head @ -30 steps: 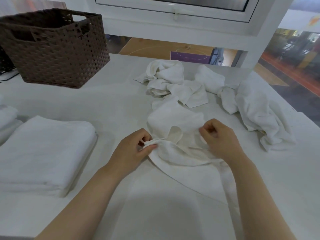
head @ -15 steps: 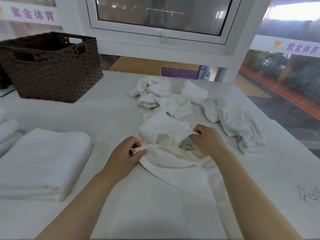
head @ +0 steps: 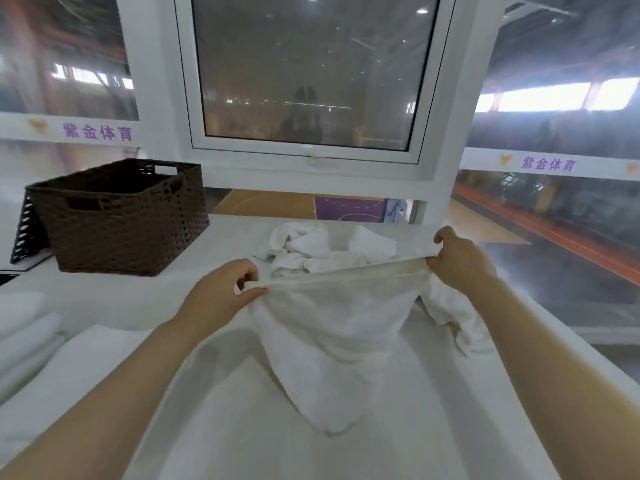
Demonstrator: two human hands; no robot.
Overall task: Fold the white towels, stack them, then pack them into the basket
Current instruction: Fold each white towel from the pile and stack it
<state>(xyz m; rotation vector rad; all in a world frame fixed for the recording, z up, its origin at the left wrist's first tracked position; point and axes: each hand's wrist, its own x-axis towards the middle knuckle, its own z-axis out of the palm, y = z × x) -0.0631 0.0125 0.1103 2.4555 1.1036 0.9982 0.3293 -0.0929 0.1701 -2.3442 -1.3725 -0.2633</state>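
pinching towel (head: pixel 332 327) top edge, left hand (head: pixel 221 292), right hand (head: pixel 457 259)

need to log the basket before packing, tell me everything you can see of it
The basket is dark brown, woven, looks like plastic or wicker, roughly rectangular with an open top and a cut-out handle slot in each visible upper wall. It stands upright on the white table at the far left, apart from both hands and the towels. No towel shows above its rim; its floor is hidden. A dark perforated panel leans beside its left wall.
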